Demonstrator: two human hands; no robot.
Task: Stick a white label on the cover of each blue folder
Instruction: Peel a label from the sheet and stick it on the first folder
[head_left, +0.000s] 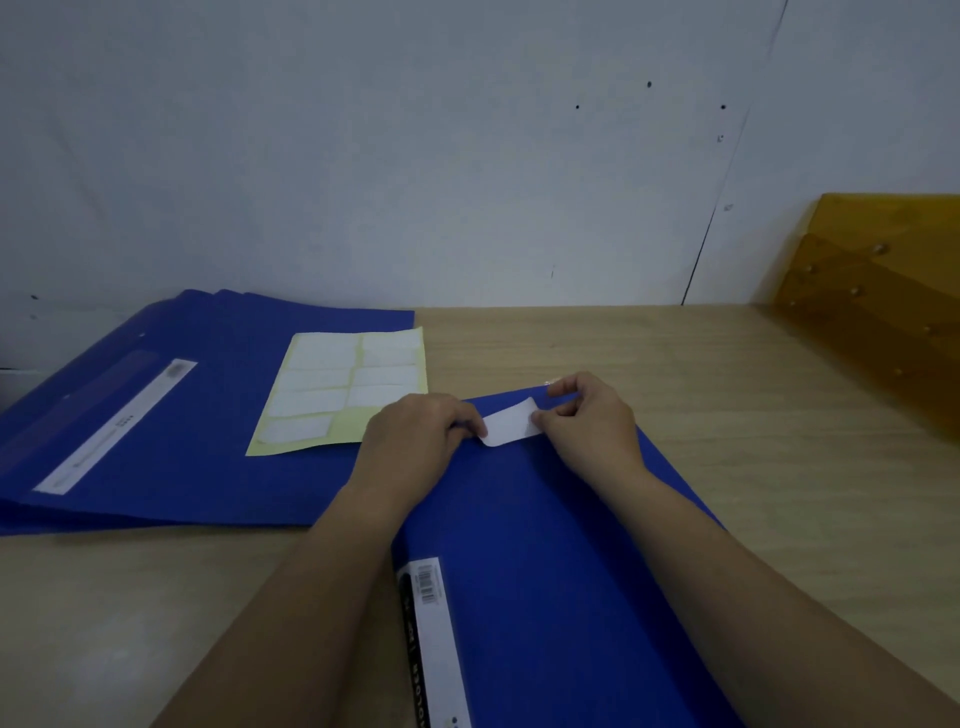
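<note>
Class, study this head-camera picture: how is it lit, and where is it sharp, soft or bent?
Head view: dim, bluish light with dark corners; soft shadows under the left hand and right hand; no glare on the blue folder; the white label is slightly soft; the wide lens bows the table edge.

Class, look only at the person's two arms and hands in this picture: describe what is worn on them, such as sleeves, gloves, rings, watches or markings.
Both forearms are bare as far as the frame shows; no sleeve is in view. The left hand and right hand wear no gloves. No watch, bracelet or band shows on either wrist, and no ring shows on the fingers in view. No tattoos or markings are visible in the dim light.
</note>
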